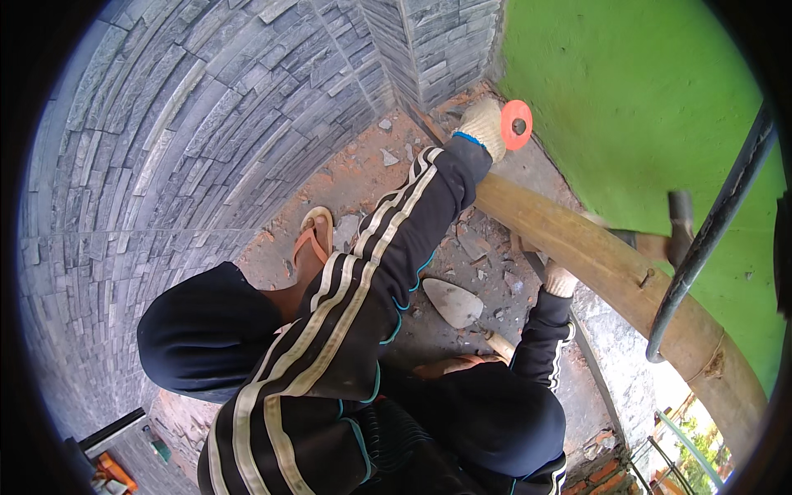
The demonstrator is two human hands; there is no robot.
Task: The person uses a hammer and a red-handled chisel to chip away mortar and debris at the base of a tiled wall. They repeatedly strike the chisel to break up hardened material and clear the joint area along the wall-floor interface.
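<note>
My left hand (485, 124), in a cream knitted glove, is closed round a chisel with a round orange hand guard (512, 113). The chisel's struck end shows in the middle of the guard; its tip is hidden below the hand. My right hand, also gloved, is mostly behind a thick bamboo pole (569, 227), with its glove cuff (561, 279) showing on the near side. Beyond the pole, a hammer (681, 227) sticks out from that hand, its head in front of the green wall.
A pointing trowel (452, 303) with a wooden handle lies among broken tile and mortar on the floor (371, 169). Grey stone-clad wall (190, 148) rises at left, a green wall (627, 82) at right. A black bar (714, 223) crosses beside the bamboo. My sandalled foot (312, 239) is near the rubble.
</note>
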